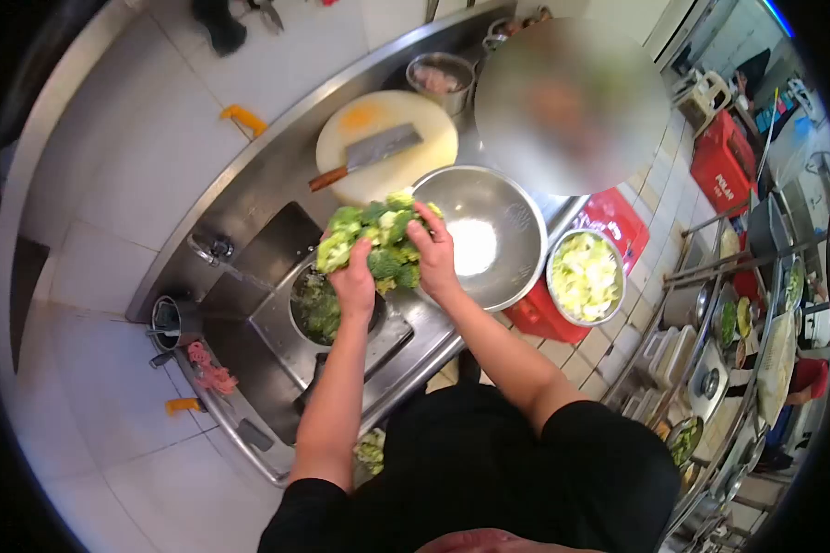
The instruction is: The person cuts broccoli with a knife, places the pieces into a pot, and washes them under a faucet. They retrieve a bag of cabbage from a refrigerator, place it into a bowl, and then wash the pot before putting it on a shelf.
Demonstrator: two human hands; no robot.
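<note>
Between my left hand (356, 281) and my right hand (435, 253) is a heap of green broccoli pieces (378, 241), with the fingers of both hands curved around its sides. Below it, in the sink, sits a metal pot (297, 309) with more broccoli in water. A large steel bowl (516, 235) stands just right of my right hand, its visible inside bare and shiny. Behind the hands, a cleaver (383, 146) with a wooden handle lies on a round white cutting board (341, 124).
Water runs from a faucet (214, 249) at the left. A bowl of chopped pale-green vegetable (586, 276) rests by a red crate (544, 313). A metal container (443, 78) of meat stands behind the board. Shelves with pans line the right.
</note>
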